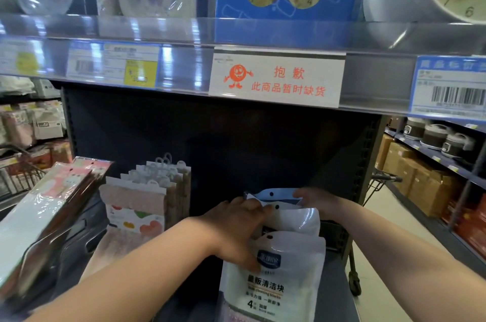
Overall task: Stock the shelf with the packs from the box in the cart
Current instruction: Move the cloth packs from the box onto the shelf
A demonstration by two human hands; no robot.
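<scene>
Both hands are down on the row of white packs point(276, 277) standing on the lower shelf point(334, 303), right of centre and close to us. The left hand point(236, 227) lies flat over the packs, fingers spread, thumb pressing the face of the nearest one. The right hand point(318, 200) is at the far end, fingers curled round the top edge of the blue-topped pack point(273, 194) at the back of the row. That looks like the placing step: a pack being seated behind the others while the left hand steadies the stack.

Next, I'd say, the back pack needs pushing upright and square with the row, then both hands let go without tipping the front ones forward, since they lean a little already.

The box in the cart isn't anywhere I can make out. There's wire basketwork point(18, 177) at the far left, which may be the cart, but its contents are hidden. On the same shelf, to the left, patterned packs with hanger tabs point(147, 198) stand in a file, and pink flat packs point(52, 206) lean at the near left. The out-of-stock sign point(276, 77) hangs overhead.
</scene>
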